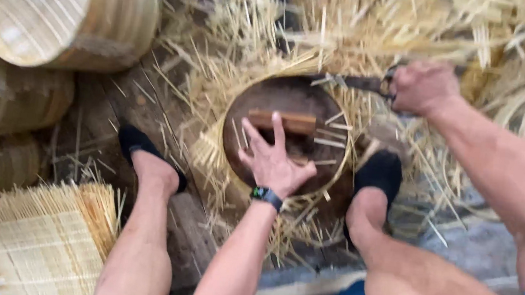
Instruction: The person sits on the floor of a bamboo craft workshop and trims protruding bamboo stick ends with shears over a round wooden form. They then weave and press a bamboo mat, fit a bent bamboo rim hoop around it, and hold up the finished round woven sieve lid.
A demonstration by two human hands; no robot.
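Head view is showing the left hand [274, 161] pressing spread fingers [278, 130] on a wooden block [282, 121] lying just beyond the fingertips on the round stump [292, 99]. Right hand [424, 87] is gripping a knife handle [357, 83], fingers closed around it. Blade could be slipping toward those fingers.

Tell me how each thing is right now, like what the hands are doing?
Left hand: open, fingers spread on the block.
Right hand: closed around a tool handle.
Round wooden block: flat, strips scattered across it.
Bamboo strips: piled loose.
Woven baskets: lying sideways.
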